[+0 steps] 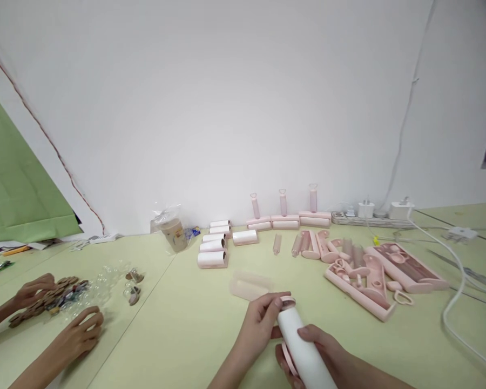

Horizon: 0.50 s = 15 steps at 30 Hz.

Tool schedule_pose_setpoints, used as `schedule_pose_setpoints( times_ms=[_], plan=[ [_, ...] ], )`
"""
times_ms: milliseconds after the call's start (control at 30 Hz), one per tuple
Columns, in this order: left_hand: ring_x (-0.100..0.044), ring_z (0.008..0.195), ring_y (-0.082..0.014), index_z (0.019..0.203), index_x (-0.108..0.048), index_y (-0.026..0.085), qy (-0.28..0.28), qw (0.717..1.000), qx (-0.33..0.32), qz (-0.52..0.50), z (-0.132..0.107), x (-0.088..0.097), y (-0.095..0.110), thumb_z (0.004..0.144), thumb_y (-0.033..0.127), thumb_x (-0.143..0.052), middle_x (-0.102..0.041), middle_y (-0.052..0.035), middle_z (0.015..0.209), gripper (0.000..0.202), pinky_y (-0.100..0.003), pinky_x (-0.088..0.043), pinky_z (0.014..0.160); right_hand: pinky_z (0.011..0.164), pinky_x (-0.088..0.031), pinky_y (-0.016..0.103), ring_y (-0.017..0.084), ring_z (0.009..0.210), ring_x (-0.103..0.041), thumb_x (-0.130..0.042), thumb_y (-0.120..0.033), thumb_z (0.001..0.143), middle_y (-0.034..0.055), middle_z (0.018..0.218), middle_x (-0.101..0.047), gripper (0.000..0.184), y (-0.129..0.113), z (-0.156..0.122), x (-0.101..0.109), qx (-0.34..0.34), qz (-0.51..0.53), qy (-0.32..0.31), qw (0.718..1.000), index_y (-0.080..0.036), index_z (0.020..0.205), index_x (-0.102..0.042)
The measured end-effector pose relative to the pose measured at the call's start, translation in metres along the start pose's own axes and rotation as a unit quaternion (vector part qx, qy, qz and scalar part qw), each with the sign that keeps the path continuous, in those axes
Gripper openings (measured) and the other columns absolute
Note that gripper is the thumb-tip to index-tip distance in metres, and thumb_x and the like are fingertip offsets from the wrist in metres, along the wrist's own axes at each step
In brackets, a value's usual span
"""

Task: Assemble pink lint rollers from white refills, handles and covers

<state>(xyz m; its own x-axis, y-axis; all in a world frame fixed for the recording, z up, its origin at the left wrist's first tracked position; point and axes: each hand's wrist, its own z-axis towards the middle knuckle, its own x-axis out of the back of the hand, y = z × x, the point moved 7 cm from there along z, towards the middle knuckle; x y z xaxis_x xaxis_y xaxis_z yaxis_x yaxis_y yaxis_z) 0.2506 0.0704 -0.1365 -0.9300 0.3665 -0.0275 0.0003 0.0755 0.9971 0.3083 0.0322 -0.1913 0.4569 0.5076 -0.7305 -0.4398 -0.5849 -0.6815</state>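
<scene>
White paper, wound into a smooth roll on a pink plastic core [302,348], is what I am holding nearest the camera, low and centre-right over the pale yellow tabletop [178,335]. My right hand [328,354] is wrapping its fingers around the roll's body, while my left hand [263,319] is pinching the pink round cap at the roll's far end [287,301] between thumb and fingertips. A pink curved piece is showing beneath the roll at my right palm; I cannot tell whether it is joined on.

Just beyond my left hand, a translucent pink cover [251,284] is lying loose on the table. Judging from this, the roller in my hands is only partly put together.

Off to the near left, another person's two hands [60,319] are resting by a heap of small brown and clear pieces [65,294].

Farther right, open pink trays of loose plastic parts [372,275] are waiting, so plenty seems left to do. Farther back at centre, spare white paper rolls [214,246] are stacked, and against the white wall three finished pink rollers with upright handles [285,216] are standing in a row, which I take as the work already done. A white power strip with chargers [372,215] is sitting at far right.
</scene>
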Motion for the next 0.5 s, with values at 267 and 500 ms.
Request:
schedule_pose_setpoints(
  times_ms=[267,500],
  plan=[
    [-0.054,0.091,-0.0197,0.104,-0.062,0.019,-0.018,0.986,-0.134,0.094,-0.002,-0.002,0.009,0.079,0.038,-0.051,-0.059,-0.0075,0.101,0.033,-0.029,-0.048,0.078,0.052,-0.032,0.026,0.012,0.049,-0.050,-0.042,-0.045,0.076,0.0049,0.062,-0.054,0.041,-0.005,0.004,0.009,0.055,0.045,0.020,0.997,-0.008,0.071,-0.060],
    [-0.056,0.089,-0.0194,0.096,-0.065,0.017,0.003,0.979,-0.165,0.117,-0.004,-0.003,0.012,0.075,0.027,-0.056,-0.062,-0.0070,0.094,0.024,-0.027,-0.045,0.080,0.051,-0.032,0.025,0.010,0.045,-0.048,-0.043,-0.044,0.077,0.0042,0.059,-0.054,0.042,-0.007,0.001,0.003,0.068,0.036,0.029,0.997,-0.009,0.063,-0.060]
  ],
)
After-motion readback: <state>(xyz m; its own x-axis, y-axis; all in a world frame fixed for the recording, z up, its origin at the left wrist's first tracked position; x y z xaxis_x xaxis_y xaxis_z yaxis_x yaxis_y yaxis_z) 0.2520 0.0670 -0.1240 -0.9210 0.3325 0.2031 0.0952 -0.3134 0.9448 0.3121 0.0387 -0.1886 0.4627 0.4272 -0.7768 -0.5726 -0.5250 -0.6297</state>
